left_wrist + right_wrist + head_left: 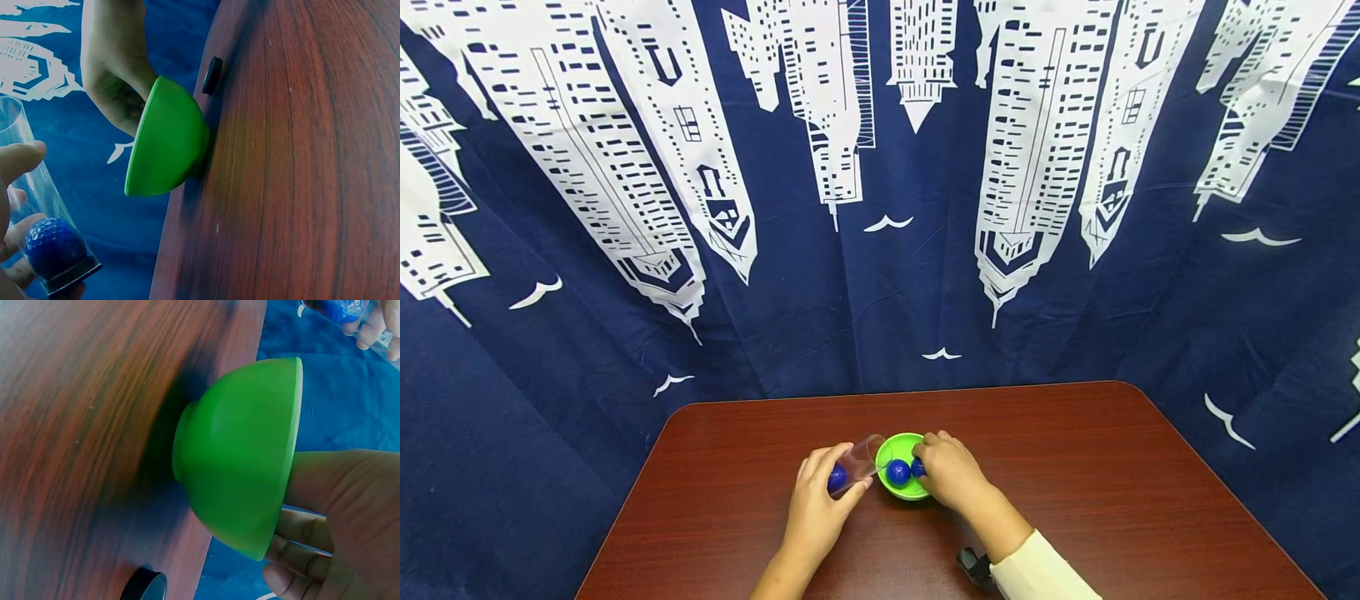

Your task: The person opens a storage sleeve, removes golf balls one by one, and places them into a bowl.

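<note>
My left hand point(820, 500) grips a clear tube point(863, 460), tilted with its mouth toward the bowl. A blue golf ball point(55, 247) sits at the tube's bottom, by its black base point(74, 276). The green bowl point(240, 450) stands upright on the table just right of the tube's mouth. Inside it lies a blue golf ball point(898, 473). My right hand point(953, 473) reaches over the bowl's right rim, its fingers curled round a second blue ball point(918, 467). Those fingertips are hidden by the bowl wall in both wrist views.
The brown wooden table point(737, 467) carries the bowl. A small round black cap point(147, 584) lies on it near the bowl. A black object point(973, 567) shows beside the right sleeve. A dark blue cloth point(895, 317) with white buildings hangs behind the table.
</note>
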{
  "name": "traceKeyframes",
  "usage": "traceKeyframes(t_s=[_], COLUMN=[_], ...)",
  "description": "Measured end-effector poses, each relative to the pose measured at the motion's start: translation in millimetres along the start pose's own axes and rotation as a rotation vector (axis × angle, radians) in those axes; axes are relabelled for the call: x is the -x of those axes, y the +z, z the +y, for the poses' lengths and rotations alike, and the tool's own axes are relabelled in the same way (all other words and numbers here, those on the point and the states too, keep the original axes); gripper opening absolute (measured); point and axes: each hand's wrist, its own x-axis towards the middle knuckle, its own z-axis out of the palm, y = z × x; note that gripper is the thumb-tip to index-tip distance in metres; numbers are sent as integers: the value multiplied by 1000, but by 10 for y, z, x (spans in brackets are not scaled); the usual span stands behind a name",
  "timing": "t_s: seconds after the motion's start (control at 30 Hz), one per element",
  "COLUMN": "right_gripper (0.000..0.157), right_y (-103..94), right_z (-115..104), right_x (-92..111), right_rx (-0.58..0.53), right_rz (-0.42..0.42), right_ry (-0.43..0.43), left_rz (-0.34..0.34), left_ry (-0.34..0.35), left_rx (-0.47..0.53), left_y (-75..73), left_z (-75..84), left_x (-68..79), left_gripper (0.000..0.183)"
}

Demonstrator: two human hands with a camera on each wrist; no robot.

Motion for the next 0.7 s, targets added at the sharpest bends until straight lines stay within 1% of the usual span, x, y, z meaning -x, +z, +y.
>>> traceKeyframes(t_s=[0.27, 0.43, 0.57, 0.7], right_gripper=[27, 28, 31, 34], right_y=[-10, -7, -13, -12], right_z=[-13, -7, -2, 11], right_x=[-2, -1, -2, 4], right_rx=[-10, -31, -63, -104], right_rz=[4, -18, -39, -20], right_ry=[6, 22, 41, 43], left_rz=[2, -3, -13, -20], left_ry=[-1, -9, -24, -37], left_rx=[1, 0, 8, 13], left_y=[-5, -7, -9, -10], left_z=[3, 12, 19, 20], left_x=[-8, -9, -10, -9], left_gripper=[55, 55, 55, 55])
